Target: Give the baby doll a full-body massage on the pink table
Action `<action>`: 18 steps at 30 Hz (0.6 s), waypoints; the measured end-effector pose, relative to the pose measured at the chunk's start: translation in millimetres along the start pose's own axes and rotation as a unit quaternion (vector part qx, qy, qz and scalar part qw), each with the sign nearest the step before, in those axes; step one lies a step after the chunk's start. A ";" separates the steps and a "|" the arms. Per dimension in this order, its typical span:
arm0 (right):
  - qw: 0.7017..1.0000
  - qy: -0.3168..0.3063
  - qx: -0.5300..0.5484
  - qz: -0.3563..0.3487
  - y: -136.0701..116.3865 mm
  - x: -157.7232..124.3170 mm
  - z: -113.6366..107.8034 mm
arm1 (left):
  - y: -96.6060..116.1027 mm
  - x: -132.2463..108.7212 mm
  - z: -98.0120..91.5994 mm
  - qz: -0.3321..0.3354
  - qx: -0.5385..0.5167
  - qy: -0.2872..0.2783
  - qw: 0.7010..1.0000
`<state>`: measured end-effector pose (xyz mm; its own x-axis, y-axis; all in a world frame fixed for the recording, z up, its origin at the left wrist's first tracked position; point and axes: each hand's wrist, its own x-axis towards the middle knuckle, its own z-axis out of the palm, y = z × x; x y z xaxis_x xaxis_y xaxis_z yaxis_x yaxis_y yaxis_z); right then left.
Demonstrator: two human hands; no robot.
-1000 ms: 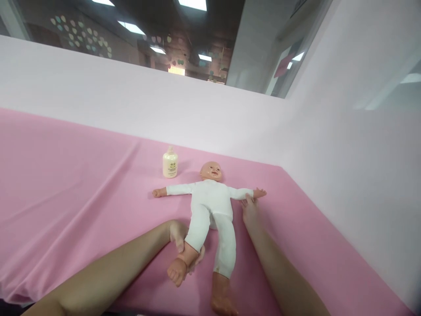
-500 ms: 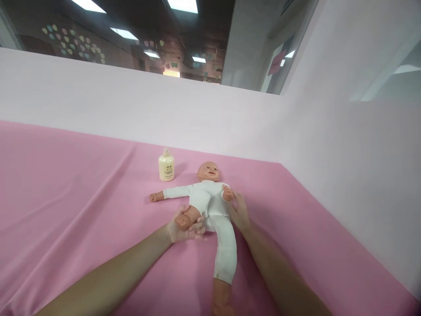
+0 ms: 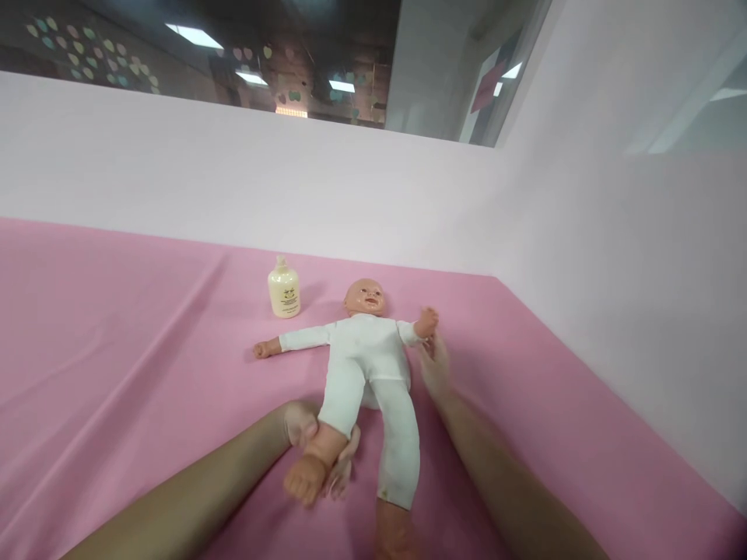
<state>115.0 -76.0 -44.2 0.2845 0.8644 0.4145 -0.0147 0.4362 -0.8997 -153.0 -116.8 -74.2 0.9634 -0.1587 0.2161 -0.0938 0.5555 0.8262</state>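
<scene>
A baby doll (image 3: 367,346) in a white cloth body suit lies on its back on the pink sheet, head away from me. My left hand (image 3: 327,443) cups the doll's lower leg on the left side from beneath, thumb on one side and fingers on the other; its bare foot points toward me. By the doll's raised arm on the right, my right hand (image 3: 435,362) has its fingers at the wrist, partly hidden behind the doll's hand. The doll's other arm stretches out to the left, and its other leg lies straight.
A cream-coloured pump bottle (image 3: 284,292) with a dark printed label stands left of the doll's head. Beneath everything spreads a wrinkled pink sheet (image 3: 145,327). A white wall (image 3: 233,171) with a window above closes off the back, and another wall rises on the right.
The doll's left-side leg has come down from a bent position toward me, with my left hand around it. The right-side arm has swung outward from the chest along with my right hand.
</scene>
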 end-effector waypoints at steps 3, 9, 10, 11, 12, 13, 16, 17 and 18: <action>0.995 0.074 0.048 0.043 1.8 7.8 -7.8 | 9.0 6.4 9.3 -0.116 0.047 -0.069 0.990; 0.977 0.125 0.107 0.133 8.3 12.8 -20.4 | 22.9 12.0 21.4 -0.204 0.134 -0.014 0.970; 0.977 0.125 0.108 0.137 8.4 12.9 -20.3 | 22.8 11.6 22.4 -0.204 0.131 -0.009 0.970; 0.978 0.123 0.104 0.133 7.8 12.7 -19.4 | 21.9 10.9 23.0 -0.202 0.121 -0.010 0.972; 0.981 0.120 0.096 0.121 6.6 12.4 -17.9 | 20.2 10.0 23.0 -0.197 0.103 -0.017 0.975; 0.984 0.116 0.083 0.103 4.8 11.8 -15.9 | 17.8 8.8 22.7 -0.185 0.076 -0.027 0.979; 0.995 0.094 0.022 0.031 -1.4 7.8 -8.7 | 9.3 4.7 19.3 -0.063 -0.030 0.005 0.998; 0.997 0.081 -0.004 0.008 -3.3 5.5 -6.4 | 7.2 3.5 17.7 -0.003 -0.061 0.040 0.997; 0.997 0.063 -0.035 -0.015 -4.8 2.7 -4.1 | 5.9 2.4 16.1 0.053 -0.085 0.080 0.992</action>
<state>119.8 -76.9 -39.3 0.4028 0.8107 0.4248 0.0607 0.4395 -0.8962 -155.3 -127.0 -60.5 0.9790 0.0316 0.2014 -0.1665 0.6940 0.7005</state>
